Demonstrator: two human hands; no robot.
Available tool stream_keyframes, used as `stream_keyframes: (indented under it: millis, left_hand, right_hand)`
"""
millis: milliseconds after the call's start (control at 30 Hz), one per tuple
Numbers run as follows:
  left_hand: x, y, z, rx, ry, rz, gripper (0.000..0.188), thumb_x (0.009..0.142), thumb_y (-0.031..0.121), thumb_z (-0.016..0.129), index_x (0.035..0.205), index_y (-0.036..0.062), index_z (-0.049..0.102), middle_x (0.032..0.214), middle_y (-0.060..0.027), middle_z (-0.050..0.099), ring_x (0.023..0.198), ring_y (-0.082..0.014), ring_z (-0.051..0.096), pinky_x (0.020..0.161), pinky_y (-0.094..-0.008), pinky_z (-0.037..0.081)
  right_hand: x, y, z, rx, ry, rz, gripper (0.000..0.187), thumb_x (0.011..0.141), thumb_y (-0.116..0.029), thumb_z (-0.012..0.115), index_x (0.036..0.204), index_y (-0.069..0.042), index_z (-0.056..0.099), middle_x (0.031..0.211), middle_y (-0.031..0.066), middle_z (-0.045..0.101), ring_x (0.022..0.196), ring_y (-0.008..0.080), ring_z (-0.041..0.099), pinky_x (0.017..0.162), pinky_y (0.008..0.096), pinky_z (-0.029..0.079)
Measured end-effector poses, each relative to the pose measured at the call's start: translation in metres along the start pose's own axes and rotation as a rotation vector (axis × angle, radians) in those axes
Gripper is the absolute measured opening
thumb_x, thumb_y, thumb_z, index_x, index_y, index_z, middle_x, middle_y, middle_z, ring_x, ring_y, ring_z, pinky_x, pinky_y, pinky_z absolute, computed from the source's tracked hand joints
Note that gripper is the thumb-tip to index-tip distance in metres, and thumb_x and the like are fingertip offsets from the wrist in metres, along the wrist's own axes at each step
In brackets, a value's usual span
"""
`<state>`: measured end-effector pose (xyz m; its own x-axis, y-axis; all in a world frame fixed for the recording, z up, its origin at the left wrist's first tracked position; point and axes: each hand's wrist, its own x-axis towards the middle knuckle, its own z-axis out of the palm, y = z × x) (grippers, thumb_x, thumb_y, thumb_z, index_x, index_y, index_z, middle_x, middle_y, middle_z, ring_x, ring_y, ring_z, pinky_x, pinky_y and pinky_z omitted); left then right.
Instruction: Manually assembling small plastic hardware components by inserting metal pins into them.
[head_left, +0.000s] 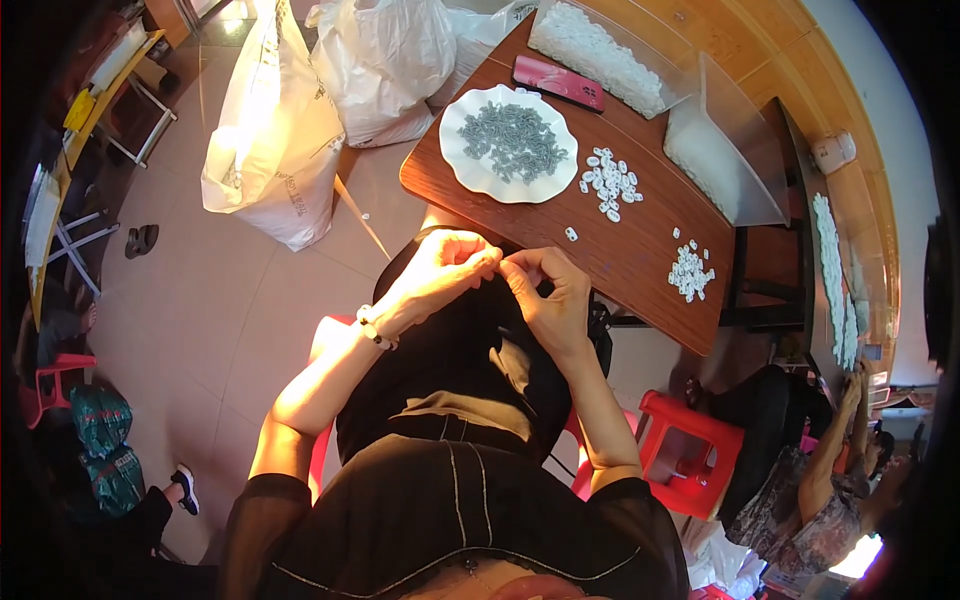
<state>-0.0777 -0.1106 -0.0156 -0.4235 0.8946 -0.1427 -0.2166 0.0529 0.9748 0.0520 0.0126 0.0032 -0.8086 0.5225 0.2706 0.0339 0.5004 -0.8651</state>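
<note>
My left hand (445, 268) and my right hand (548, 292) meet fingertip to fingertip above my lap, just off the table's near edge. Both are closed in a pinch, and whatever lies between the fingertips is too small to make out. Beyond them on the brown table (640, 265) stands a white scalloped plate (462, 172) full of small grey pieces (515, 140). Right of the plate lies a heap of small white plastic pieces with holes (610, 183). A single white piece (571, 234) is nearest my right hand, and another white heap (690, 274) lies farther right.
A pink phone (558, 83) lies behind the plate. Clear bins of white pieces (598, 58) line the table's far side. Large white sacks (275, 150) stand on the floor at far left. A red stool (688, 450) is at my right, near another person (815, 490).
</note>
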Motion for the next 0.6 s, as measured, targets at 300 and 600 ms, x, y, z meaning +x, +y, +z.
stream_keyframes:
  millis: [300, 600]
  left_hand:
    - [0.002, -0.013, 0.005, -0.322, -0.154, -0.195, 0.022, 0.084, 0.030, 0.073, 0.086, 0.0078, 0.069, 0.078, 0.0023, 0.065, 0.065, -0.0030, 0.052, 0.060, -0.0170, 0.040]
    - [0.006, -0.017, 0.011, -0.242, -0.045, -0.216, 0.020, 0.083, 0.026, 0.071, 0.086, 0.0054, 0.069, 0.078, 0.0001, 0.065, 0.066, -0.0043, 0.054, 0.059, -0.0186, 0.042]
  right_hand:
    - [-0.014, 0.002, -0.018, -0.128, 0.032, -0.188, 0.008, 0.075, -0.004, 0.072, 0.082, -0.004, 0.068, 0.073, 0.0051, 0.063, 0.064, 0.0172, 0.054, 0.059, 0.0273, 0.044]
    - [0.009, 0.034, -0.048, -0.531, 0.239, -0.101, 0.019, 0.080, -0.016, 0.072, 0.095, -0.004, 0.069, 0.079, 0.0094, 0.062, 0.073, 0.0262, 0.057, 0.068, 0.0367, 0.047]
